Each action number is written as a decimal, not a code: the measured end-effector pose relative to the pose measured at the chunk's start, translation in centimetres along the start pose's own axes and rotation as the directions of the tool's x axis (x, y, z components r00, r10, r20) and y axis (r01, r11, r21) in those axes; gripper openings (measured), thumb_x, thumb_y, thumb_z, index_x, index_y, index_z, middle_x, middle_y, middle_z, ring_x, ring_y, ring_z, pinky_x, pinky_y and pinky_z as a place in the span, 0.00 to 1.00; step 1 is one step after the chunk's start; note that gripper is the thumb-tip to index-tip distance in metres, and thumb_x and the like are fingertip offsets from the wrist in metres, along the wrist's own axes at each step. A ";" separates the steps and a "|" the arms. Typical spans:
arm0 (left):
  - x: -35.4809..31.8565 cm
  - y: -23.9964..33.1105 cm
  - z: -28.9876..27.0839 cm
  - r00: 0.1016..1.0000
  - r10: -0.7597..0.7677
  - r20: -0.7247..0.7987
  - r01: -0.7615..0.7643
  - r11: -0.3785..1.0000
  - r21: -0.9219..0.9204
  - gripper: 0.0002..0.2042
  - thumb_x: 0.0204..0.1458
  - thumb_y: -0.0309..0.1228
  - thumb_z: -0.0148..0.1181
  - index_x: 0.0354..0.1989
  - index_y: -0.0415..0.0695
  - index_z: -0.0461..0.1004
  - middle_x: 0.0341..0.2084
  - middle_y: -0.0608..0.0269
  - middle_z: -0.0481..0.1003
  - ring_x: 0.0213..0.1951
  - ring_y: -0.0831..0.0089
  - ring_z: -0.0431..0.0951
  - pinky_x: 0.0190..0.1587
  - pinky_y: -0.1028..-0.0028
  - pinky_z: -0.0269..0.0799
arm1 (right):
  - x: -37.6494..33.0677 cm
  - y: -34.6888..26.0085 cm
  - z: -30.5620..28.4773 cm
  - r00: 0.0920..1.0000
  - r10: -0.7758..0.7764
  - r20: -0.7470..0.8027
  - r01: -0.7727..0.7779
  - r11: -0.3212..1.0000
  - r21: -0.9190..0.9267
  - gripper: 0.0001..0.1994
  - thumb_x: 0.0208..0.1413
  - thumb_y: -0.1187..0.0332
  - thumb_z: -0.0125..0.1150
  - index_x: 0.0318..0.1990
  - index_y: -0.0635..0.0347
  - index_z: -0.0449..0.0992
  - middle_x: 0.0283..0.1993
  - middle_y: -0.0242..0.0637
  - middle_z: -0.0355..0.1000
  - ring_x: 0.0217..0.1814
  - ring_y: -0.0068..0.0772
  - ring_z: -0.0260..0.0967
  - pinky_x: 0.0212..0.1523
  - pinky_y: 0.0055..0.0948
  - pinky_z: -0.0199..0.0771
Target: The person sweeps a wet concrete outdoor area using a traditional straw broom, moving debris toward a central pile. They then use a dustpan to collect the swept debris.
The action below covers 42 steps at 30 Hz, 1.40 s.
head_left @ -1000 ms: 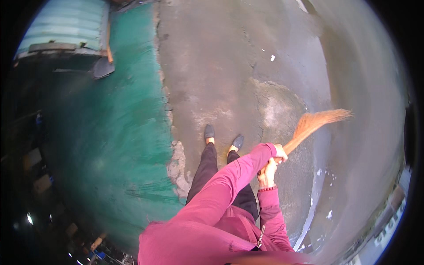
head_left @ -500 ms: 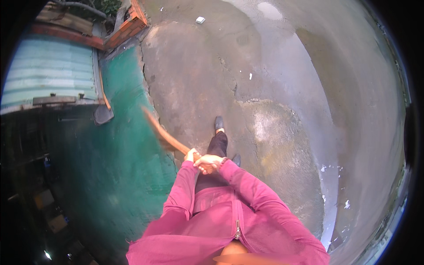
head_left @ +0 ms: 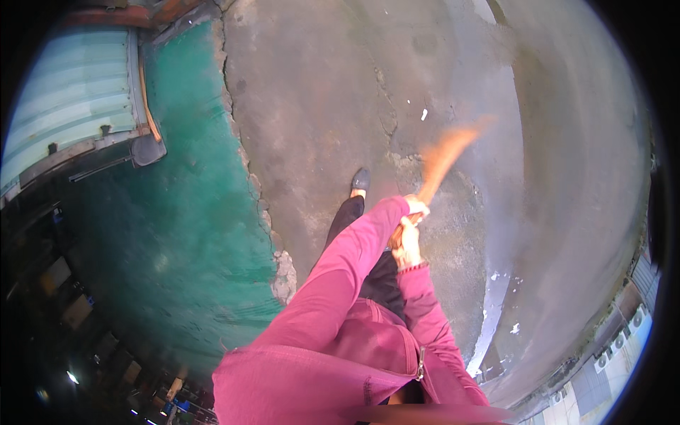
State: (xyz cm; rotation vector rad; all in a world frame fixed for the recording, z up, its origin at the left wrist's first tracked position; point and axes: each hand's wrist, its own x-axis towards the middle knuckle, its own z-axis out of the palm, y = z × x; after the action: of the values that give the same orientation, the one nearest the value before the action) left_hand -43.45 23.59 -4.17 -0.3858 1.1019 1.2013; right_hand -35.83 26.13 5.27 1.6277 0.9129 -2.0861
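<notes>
A curved brown wooden stick (head_left: 440,164), smeared by motion toward its tip, points away from me to the upper right. Both hands are closed around its near end. My left hand (head_left: 416,207) grips farther up, with that arm reaching across my body. Just below it, my right hand (head_left: 407,244) holds the stick close to the butt, a beaded band at its wrist. My fingers partly hide the grip. The stick's far end is too blurred to show its exact shape.
Green floor (head_left: 191,205) meets grey concrete (head_left: 304,120) along a broken, crumbling edge (head_left: 258,191) on my left. A pale corrugated sheet (head_left: 78,85) stands at the upper left. My dark shoe (head_left: 360,179) is ahead; white scraps (head_left: 515,328) lie right.
The stick has swung from the upper left across to the upper right, both hands moving right with it. My left arm now crosses my body, and the view has turned slightly.
</notes>
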 end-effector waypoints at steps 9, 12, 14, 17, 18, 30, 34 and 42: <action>-9.4 1.1 -2.1 0.918 0.341 -0.203 -0.396 0.824 -0.406 0.09 0.41 0.27 0.58 0.29 0.41 0.65 0.12 0.65 0.65 0.12 0.73 0.66 0.14 0.73 0.65 | -4.4 -0.2 3.9 0.974 0.093 0.205 -0.019 0.942 -0.334 0.04 0.46 0.75 0.49 0.29 0.64 0.63 0.19 0.36 0.62 0.15 0.28 0.62 0.14 0.30 0.68; -13.4 -2.9 -4.7 0.823 0.058 -0.566 -0.434 0.707 -0.559 0.11 0.41 0.26 0.58 0.32 0.41 0.62 0.12 0.65 0.65 0.13 0.74 0.67 0.15 0.72 0.66 | -4.2 1.3 5.6 0.868 0.397 0.297 -0.145 0.776 -0.614 0.03 0.46 0.74 0.50 0.29 0.63 0.64 0.18 0.32 0.60 0.13 0.26 0.59 0.12 0.29 0.65; -15.3 -4.4 -7.8 0.689 -0.102 -0.718 -0.516 0.627 -0.584 0.09 0.39 0.27 0.58 0.28 0.39 0.65 0.14 0.62 0.67 0.14 0.72 0.69 0.16 0.70 0.68 | -1.9 1.6 8.9 0.695 0.662 0.282 -0.308 0.628 -0.714 0.04 0.47 0.73 0.51 0.29 0.62 0.65 0.19 0.31 0.60 0.14 0.24 0.59 0.14 0.27 0.64; -16.7 -5.9 -15.4 0.610 -0.332 -0.719 -0.515 0.524 -0.679 0.06 0.36 0.28 0.56 0.20 0.39 0.67 0.14 0.60 0.68 0.15 0.68 0.70 0.19 0.70 0.69 | 3.6 3.3 16.5 0.501 0.833 0.233 -0.318 0.428 -0.846 0.04 0.47 0.73 0.53 0.30 0.60 0.65 0.19 0.29 0.61 0.16 0.23 0.59 0.16 0.24 0.63; -16.5 -5.9 -17.8 0.607 -0.375 -0.701 -0.535 0.460 -0.709 0.06 0.35 0.28 0.55 0.17 0.39 0.68 0.12 0.61 0.67 0.14 0.68 0.69 0.18 0.70 0.69 | 5.4 4.1 19.3 0.513 0.844 0.156 -0.285 0.339 -0.897 0.04 0.46 0.74 0.54 0.30 0.60 0.65 0.19 0.29 0.61 0.17 0.23 0.59 0.16 0.24 0.63; -17.4 -3.3 -18.8 0.738 0.207 -0.642 -0.594 0.650 -0.473 0.10 0.42 0.31 0.58 0.27 0.38 0.66 0.16 0.59 0.70 0.15 0.70 0.69 0.18 0.70 0.68 | -0.2 6.9 19.1 0.840 0.365 0.402 -0.015 0.755 -0.655 0.04 0.49 0.73 0.49 0.30 0.63 0.64 0.19 0.34 0.62 0.14 0.28 0.61 0.15 0.28 0.67; -17.9 -1.3 -19.9 0.683 -0.072 -0.727 -0.495 0.686 -0.533 0.11 0.40 0.31 0.58 0.30 0.41 0.67 0.16 0.63 0.68 0.15 0.73 0.68 0.18 0.72 0.68 | 1.6 3.9 22.2 0.775 0.600 0.198 -0.203 0.533 -0.821 0.05 0.48 0.73 0.50 0.32 0.64 0.64 0.19 0.33 0.62 0.15 0.27 0.61 0.14 0.28 0.66; -5.3 11.7 -25.2 0.750 -0.214 -0.625 -0.349 0.675 -0.650 0.05 0.36 0.27 0.57 0.19 0.40 0.69 0.14 0.60 0.70 0.17 0.70 0.71 0.20 0.72 0.69 | 14.8 -9.4 25.0 0.661 0.655 0.366 -0.445 0.735 -0.511 0.05 0.44 0.74 0.56 0.29 0.59 0.66 0.19 0.28 0.61 0.17 0.21 0.58 0.17 0.22 0.61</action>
State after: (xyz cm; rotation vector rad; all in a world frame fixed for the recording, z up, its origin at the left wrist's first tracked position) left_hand -65.46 6.18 -8.05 -1.5376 1.1686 1.6240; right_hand -64.14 18.10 -2.76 0.8818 0.4781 -1.6284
